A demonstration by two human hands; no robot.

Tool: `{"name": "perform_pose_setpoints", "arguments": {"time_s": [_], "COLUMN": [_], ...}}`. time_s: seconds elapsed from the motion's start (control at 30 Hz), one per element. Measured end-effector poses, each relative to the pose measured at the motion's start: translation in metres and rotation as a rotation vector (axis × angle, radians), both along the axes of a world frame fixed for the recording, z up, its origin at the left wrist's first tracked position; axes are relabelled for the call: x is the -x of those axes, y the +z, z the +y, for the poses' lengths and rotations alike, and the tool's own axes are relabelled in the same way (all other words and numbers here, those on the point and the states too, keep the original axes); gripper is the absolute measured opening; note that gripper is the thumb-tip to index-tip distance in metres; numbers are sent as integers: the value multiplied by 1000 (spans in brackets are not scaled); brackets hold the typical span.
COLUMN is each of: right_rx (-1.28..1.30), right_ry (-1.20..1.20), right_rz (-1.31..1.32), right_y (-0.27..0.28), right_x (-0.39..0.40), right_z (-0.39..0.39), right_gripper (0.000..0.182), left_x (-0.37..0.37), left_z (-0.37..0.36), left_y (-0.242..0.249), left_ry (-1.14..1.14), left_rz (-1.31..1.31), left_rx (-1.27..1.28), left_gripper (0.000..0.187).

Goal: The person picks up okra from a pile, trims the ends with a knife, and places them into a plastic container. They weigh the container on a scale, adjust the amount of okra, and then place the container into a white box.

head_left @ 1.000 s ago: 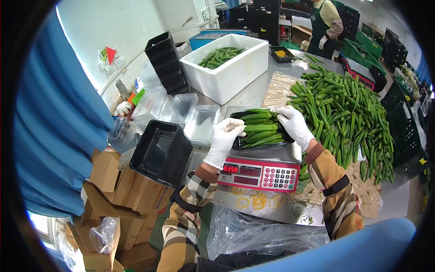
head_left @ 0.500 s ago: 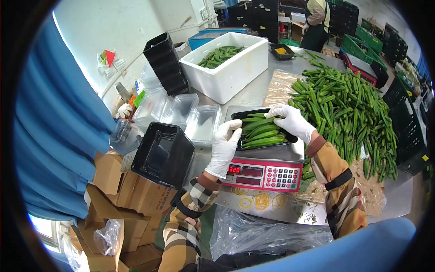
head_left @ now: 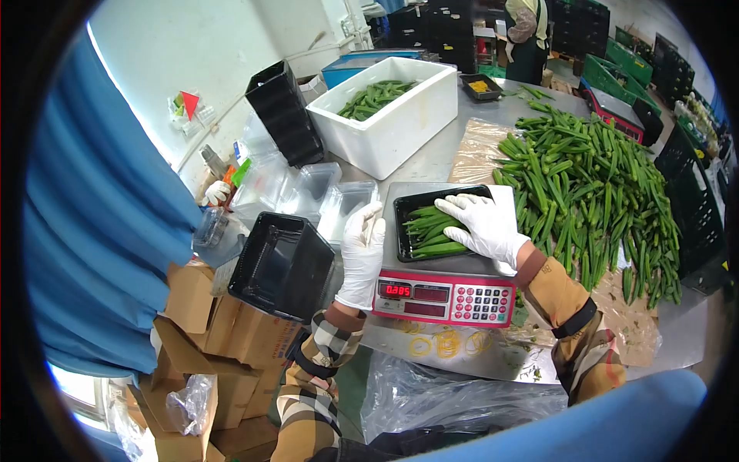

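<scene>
A black tray [head_left: 402, 240] holding green okra pods [head_left: 433, 231] sits on the scale [head_left: 446, 296], whose red display lights up above the keypad. My right hand [head_left: 479, 225], in a white glove, lies flat over the okra at the tray's right side with its fingers spread. Left of the tray and apart from it, my gloved left hand [head_left: 363, 254] is raised with its fingers apart and nothing in it. A large pile of loose okra [head_left: 596, 192] lies right of the scale.
Clear plastic trays [head_left: 312, 189] and stacked black trays [head_left: 281, 266] are on the left. Behind stand a white foam box [head_left: 392, 127] with okra and a small black tray [head_left: 482, 88]. Rubber bands [head_left: 446, 343] lie in front. A co-worker [head_left: 527, 38] stands at the back.
My left hand has come off the tray and moved slightly left. My right hand has shifted down and flattened over the okra. The scale's display reading has changed.
</scene>
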State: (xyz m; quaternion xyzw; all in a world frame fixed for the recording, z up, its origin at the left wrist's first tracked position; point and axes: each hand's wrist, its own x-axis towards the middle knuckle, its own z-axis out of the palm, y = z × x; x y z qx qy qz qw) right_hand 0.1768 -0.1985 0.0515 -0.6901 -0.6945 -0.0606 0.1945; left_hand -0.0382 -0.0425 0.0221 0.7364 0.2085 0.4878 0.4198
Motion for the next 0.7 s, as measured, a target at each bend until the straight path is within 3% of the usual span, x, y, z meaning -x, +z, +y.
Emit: {"name": "perform_pose_setpoints", "arguments": {"time_s": [0.1,0.17,0.3,0.33,0.43,0.47,0.57,0.7], "right_rx": [-12,-12,-18,-17,-36,-46,-63,-11], "right_ry": [-28,-44,-117,-128,-138,-139,-137,-144], "right_rz": [-1,12,-47,-46,-51,-56,-56,9], "right_y": [-3,-8,-7,-6,-8,-9,-11,-5], "right_x": [8,9,11,12,12,11,10,12], "right_z": [-8,-13,-20,-20,-21,-21,-22,-24], "right_gripper": [52,52,52,52,52,52,52,53], "left_x": [14,16,21,17,-2,-8,-11,-1], "left_z": [14,41,75,77,100,112,133,147], "left_y": [4,-25,-53,-56,-78,-95,-115,-127], "left_ry": [70,92,249,321,281,340,296,133], "left_rz": [37,19,330,396,612,650,701,423], "left_rx": [-53,-81,-275,-294,-11,-84,32,386], "left_gripper": [31,35,41,36,28,25,18,6]}}
